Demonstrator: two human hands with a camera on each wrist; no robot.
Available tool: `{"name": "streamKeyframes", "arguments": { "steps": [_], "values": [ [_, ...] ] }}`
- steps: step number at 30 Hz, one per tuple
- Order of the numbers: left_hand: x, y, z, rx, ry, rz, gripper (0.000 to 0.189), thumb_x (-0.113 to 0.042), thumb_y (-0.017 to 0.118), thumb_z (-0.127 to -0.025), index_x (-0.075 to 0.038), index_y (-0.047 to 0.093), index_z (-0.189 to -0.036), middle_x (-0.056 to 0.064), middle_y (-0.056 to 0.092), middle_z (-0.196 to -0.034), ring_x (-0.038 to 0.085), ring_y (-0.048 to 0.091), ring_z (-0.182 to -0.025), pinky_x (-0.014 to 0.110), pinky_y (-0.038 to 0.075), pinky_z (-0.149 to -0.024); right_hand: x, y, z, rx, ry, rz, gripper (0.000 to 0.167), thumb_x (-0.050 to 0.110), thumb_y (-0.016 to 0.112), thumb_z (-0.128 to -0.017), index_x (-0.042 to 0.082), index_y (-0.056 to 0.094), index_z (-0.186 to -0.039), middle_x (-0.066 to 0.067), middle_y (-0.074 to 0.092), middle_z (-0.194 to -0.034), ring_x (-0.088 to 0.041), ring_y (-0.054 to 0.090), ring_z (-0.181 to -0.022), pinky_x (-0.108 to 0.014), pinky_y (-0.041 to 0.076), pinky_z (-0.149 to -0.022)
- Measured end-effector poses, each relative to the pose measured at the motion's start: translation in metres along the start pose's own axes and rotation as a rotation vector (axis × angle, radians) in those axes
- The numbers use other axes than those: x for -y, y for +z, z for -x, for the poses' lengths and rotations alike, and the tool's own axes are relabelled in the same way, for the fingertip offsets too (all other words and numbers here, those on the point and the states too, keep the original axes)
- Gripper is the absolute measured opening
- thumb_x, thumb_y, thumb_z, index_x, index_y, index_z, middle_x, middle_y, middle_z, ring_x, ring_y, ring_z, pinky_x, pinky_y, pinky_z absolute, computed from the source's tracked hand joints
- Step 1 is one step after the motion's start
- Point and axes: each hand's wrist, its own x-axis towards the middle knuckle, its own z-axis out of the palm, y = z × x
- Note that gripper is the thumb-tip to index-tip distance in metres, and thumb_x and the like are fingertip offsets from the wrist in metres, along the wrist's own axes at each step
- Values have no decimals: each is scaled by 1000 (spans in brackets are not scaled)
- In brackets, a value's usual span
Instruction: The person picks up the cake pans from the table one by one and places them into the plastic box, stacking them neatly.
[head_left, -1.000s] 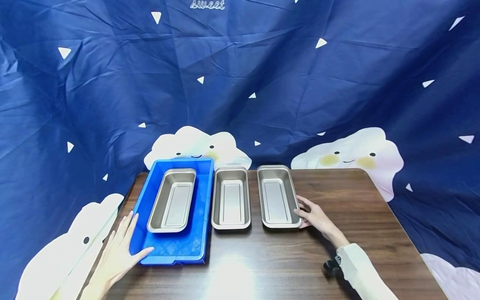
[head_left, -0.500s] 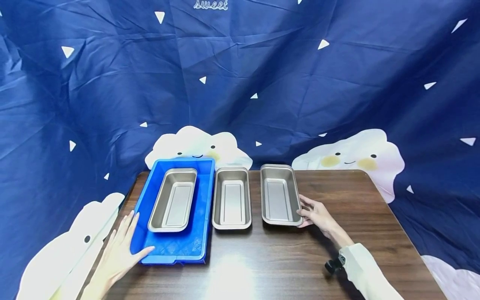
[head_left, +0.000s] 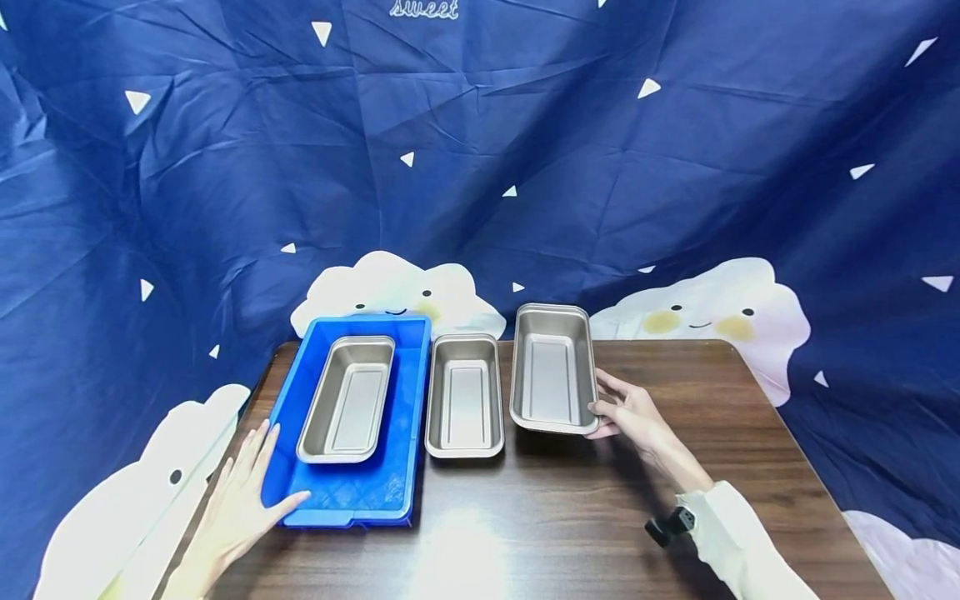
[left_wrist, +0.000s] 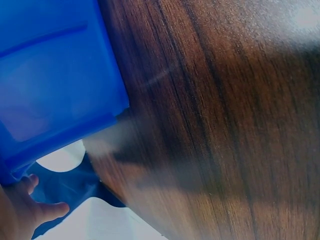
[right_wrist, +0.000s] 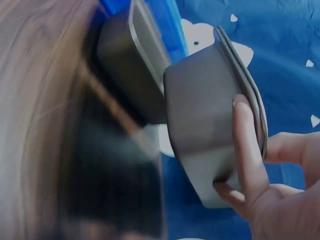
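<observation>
My right hand (head_left: 633,421) grips the near right corner of a metal loaf pan (head_left: 557,375), thumb at the rim and fingers beneath. That pan is off the table; in the right wrist view its outer wall (right_wrist: 205,100) shows, with the fingers against it. A second loaf pan (head_left: 464,396) stands on the table in the middle. A third loaf pan (head_left: 348,400) lies inside a blue plastic tray (head_left: 352,518) at the left. My left hand (head_left: 236,504) rests with straight, spread fingers along the tray's near left side.
Under everything is a dark wooden table (head_left: 570,525). Behind it hangs a blue cloth (head_left: 480,167) with white clouds and triangles. The middle pan stands close beside the tray's right wall. A small black device (head_left: 670,526) sits at my right wrist.
My right hand has raised the right loaf pan off the table, and lately moved it slightly left. The left hand, the tray and the other pans stay in place.
</observation>
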Motion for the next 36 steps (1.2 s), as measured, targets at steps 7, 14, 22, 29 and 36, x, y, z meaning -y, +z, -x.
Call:
{"name": "streamKeyframes", "arguments": {
  "steps": [7,14,22,29,36],
  "values": [
    [0,0,1,-16,11,5,113,-50,81,-88,-14,14,-171,21,17,-174,44,5,-161,81,12,-116,22,26,-5,19,-17,-28,76,-13,52,-95,-10,19,-164,-43,35,-158,-18,75,-69,-37,65,-66],
    [-1,-1,1,-4,-2,9,112,-52,79,-89,-14,14,-171,19,15,-175,44,5,-161,79,9,-118,34,60,-22,42,-57,-41,73,-15,50,-94,-10,24,-163,-43,41,-153,-17,74,-66,-36,64,-63],
    [-1,-1,1,-16,11,19,112,-52,80,-89,-15,14,-172,19,16,-175,43,4,-162,80,9,-118,45,107,-36,72,-81,-69,73,-17,49,-92,-9,29,-162,-42,45,-151,-19,74,-65,-35,64,-61],
    [0,-1,0,-22,15,17,112,-53,80,-89,-16,14,-172,19,16,-175,42,4,-162,81,10,-117,49,156,-45,87,-85,-121,77,-20,48,-89,-8,29,-162,-39,43,-153,-21,73,-61,-36,64,-59],
    [0,-1,1,-19,19,20,113,-54,80,-88,-16,15,-172,18,16,-176,39,2,-163,78,8,-119,43,206,-54,93,-67,-149,78,-21,47,-88,-7,29,-162,-39,40,-155,-47,76,-77,-37,63,-58]
  ]
}}
